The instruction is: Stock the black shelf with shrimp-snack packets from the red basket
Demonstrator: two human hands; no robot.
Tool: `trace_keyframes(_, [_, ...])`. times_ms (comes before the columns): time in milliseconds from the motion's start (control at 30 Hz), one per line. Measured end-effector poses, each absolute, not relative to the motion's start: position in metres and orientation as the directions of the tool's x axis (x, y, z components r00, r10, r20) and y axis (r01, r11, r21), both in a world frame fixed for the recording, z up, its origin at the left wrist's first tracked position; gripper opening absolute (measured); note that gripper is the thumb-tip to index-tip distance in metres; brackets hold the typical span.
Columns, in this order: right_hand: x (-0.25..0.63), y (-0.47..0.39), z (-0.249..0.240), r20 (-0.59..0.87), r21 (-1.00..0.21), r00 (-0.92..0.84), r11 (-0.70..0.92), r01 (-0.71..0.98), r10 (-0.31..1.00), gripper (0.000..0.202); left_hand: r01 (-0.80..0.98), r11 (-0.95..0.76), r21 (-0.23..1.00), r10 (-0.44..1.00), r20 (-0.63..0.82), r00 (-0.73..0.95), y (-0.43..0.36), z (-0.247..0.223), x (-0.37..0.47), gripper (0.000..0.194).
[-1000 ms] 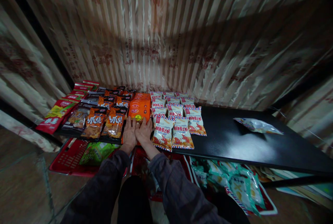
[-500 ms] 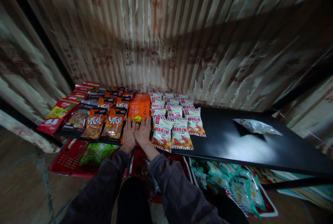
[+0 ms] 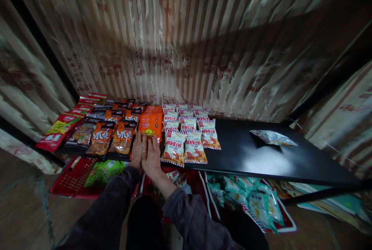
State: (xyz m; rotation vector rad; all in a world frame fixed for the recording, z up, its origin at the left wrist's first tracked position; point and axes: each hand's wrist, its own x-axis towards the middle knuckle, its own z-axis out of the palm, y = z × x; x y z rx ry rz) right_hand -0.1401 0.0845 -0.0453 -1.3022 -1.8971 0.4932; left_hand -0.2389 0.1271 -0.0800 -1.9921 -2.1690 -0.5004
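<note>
Both hands lie side by side on the lower end of a stack of orange packets (image 3: 150, 123) on a black shelf (image 3: 244, 157). My left hand (image 3: 138, 152) rests flat at the stack's left part, fingers pointing away. Beside it, thumbs close together, my right hand (image 3: 151, 157) has its fingers stretched over the front packet. White snack bags (image 3: 173, 147) stand in rows just right of the orange stack. To the left are black-and-orange bags (image 3: 122, 137), dark bags (image 3: 80, 133) and red packets (image 3: 56, 130).
One white bag (image 3: 272, 138) lies alone on the shelf's right part. Under the shelf are a red basket (image 3: 68, 180) with a green bag (image 3: 104, 172), a middle basket, and one with teal bags (image 3: 260, 199). A striped curtain (image 3: 174, 48) hangs behind.
The view has shifted slightly, so the shelf appears further left. My right hand's fingers now point more straight ahead on the orange packets; both hands stay on the stack.
</note>
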Motion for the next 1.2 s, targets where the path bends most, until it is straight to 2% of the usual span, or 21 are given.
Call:
trace_keyframes(167, [-0.124, 0.076, -0.051, 0.4, -0.712, -0.204, 0.444, 0.545, 0.893, 0.057, 0.976, 0.133, 0.174, 0.927, 0.326, -0.185, 0.121, -0.06, -0.227, 0.047])
trace_keyframes(467, [-0.102, 0.067, -0.053, 0.386, -0.716, -0.205, 0.432, 0.548, 0.9, 0.054, 0.971, 0.205, 0.121, 0.881, 0.41, -0.237, 0.114, -0.046, -0.212, 0.049])
trace_keyframes(667, [-0.094, 0.06, -0.05, 0.379, -0.74, -0.181, 0.414, 0.529, 0.908, 0.056, 0.975, 0.155, 0.157, 0.874, 0.438, -0.21, 0.112, -0.048, -0.208, 0.048])
trace_keyframes(767, [-0.091, 0.055, -0.05, 0.382, -0.742, -0.177, 0.416, 0.526, 0.907, 0.054, 0.971, 0.104, 0.215, 0.863, 0.466, -0.195, 0.109, -0.043, -0.201, 0.042])
trace_keyframes(933, [-0.084, 0.052, -0.052, 0.432, -0.741, -0.16, 0.451, 0.497, 0.887, 0.052, 0.926, -0.013, 0.377, 0.851, 0.491, -0.188, 0.102, -0.036, -0.186, 0.032])
trace_keyframes(1067, [-0.07, 0.046, -0.046, 0.447, -0.745, -0.184, 0.478, 0.466, 0.875, 0.055, 0.845, -0.097, 0.525, 0.821, 0.523, -0.231, 0.089, -0.035, -0.173, 0.033])
trace_keyframes(1200, [-0.046, 0.029, -0.041, 0.461, -0.756, -0.23, 0.515, 0.405, 0.857, 0.06, 0.761, -0.177, 0.624, 0.832, 0.508, -0.224, 0.061, -0.038, -0.151, 0.035])
